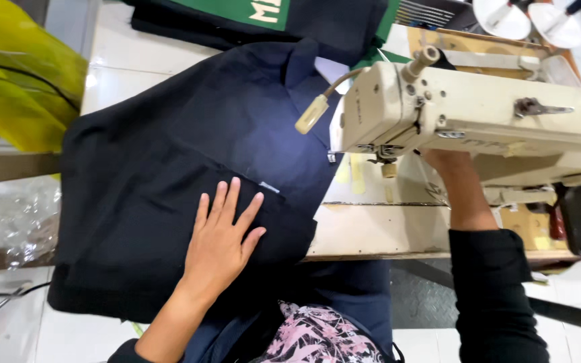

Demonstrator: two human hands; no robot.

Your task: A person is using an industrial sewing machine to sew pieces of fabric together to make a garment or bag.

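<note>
The left hand (220, 245) lies flat with fingers spread on a dark navy garment (169, 181), pressing it onto the counter (371, 232). The garment covers most of the left side of the counter and its upper edge runs up to the needle end of the cream sewing machine (479, 114). The right hand (442, 158) reaches up behind the machine's arm; only the wrist and forearm show, so whether it is spread or gripping something cannot be told.

Risks, as a judgement: much of the cloth hangs off the near edge of the counter, so its weight could drag the piece askew if the flat hand eases off. A folded corner near the needle could be caught double. The right hand works out of sight near moving parts, which could mean a nipped finger.

A small pale tag (269, 187) sits on the garment just beyond the fingertips. At the top lies another dark garment with a green panel (237, 10) bearing pale lettering. Yellowish strips of tape (358, 173) are stuck on the counter under the machine head. A yellow plastic bag (15, 94) sits at the far left, with a crumpled clear bag (15, 222) below it.
</note>
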